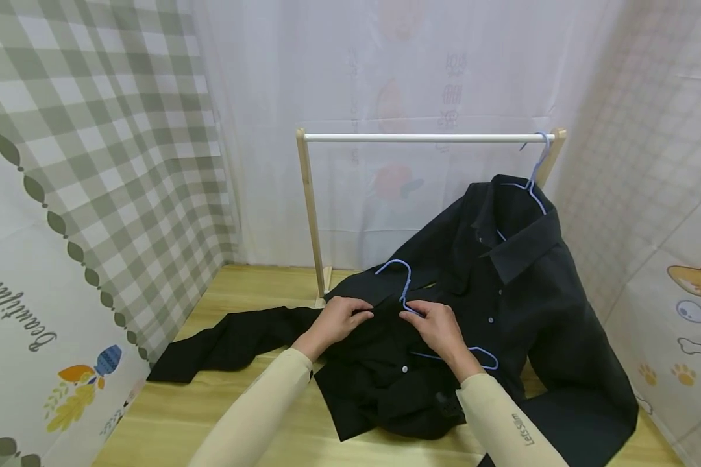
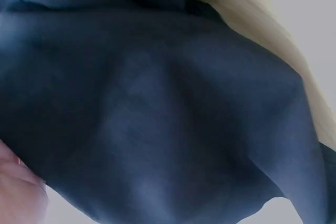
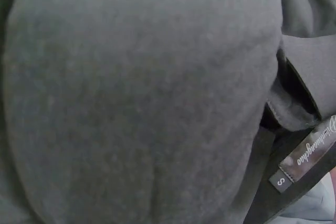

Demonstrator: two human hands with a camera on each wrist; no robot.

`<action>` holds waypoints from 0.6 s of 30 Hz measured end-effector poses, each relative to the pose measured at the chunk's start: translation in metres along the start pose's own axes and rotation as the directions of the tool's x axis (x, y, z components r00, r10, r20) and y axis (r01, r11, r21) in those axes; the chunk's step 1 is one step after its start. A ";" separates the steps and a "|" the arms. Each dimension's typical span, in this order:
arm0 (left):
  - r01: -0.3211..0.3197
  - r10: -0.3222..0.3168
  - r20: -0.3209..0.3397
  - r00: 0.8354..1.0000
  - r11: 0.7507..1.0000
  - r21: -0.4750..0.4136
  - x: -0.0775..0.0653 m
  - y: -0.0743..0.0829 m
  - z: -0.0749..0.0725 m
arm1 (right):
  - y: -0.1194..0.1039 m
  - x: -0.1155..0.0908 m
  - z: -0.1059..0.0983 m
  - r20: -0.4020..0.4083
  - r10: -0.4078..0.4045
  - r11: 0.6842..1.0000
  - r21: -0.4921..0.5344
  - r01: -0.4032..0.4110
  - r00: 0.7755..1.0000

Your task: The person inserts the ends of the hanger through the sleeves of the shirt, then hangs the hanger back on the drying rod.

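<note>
A black shirt point(image 1: 380, 395) lies bunched on the table, one sleeve point(image 1: 228, 344) stretched out to the left. My left hand point(image 1: 337, 324) pinches the shirt's cloth between thumb and fingers. A blue wire hanger point(image 1: 407, 279) rests at the shirt, hook up and pointing left, with one rounded end showing beyond my right wrist. Close below its neck, my right hand point(image 1: 441, 331) pinches the hanger wire; whether cloth is caught too is hard to tell. Dark fabric point(image 2: 157, 114) fills most of the left wrist view. In the right wrist view a size label point(image 3: 281, 181) shows.
A wooden rack with a white rod point(image 1: 409, 138) stands at the back. From its right end another black shirt point(image 1: 520, 259) hangs on a second blue hanger point(image 1: 537, 172), draping down over the table's right side. Checked cloth point(image 1: 122, 130) walls the left.
</note>
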State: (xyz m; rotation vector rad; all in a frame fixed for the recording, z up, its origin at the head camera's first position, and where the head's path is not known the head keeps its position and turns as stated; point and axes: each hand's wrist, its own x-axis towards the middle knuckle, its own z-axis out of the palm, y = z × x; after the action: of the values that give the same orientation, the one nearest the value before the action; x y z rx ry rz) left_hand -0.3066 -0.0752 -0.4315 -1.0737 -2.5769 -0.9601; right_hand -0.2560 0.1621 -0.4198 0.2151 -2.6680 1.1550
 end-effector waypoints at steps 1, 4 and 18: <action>0.015 -0.014 0.010 1.000 1.000 -0.009 -0.002 -0.001 -0.001 | 0.000 0.000 0.000 0.005 0.000 1.000 0.002 0.000 1.000; 0.064 -0.063 0.034 0.997 0.997 -0.031 -0.006 -0.001 -0.004 | -0.001 -0.001 0.001 0.004 -0.002 1.000 0.006 0.002 1.000; 0.011 -0.013 -0.058 0.998 1.000 -0.022 0.008 0.015 0.001 | -0.006 0.004 0.004 0.006 -0.121 0.986 -0.114 0.121 0.993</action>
State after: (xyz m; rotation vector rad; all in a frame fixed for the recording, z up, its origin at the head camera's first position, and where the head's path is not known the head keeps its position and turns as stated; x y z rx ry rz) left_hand -0.3019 -0.0624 -0.4218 -1.0217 -2.5350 -1.0095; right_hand -0.2591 0.1554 -0.4174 0.3506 -2.6687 0.9626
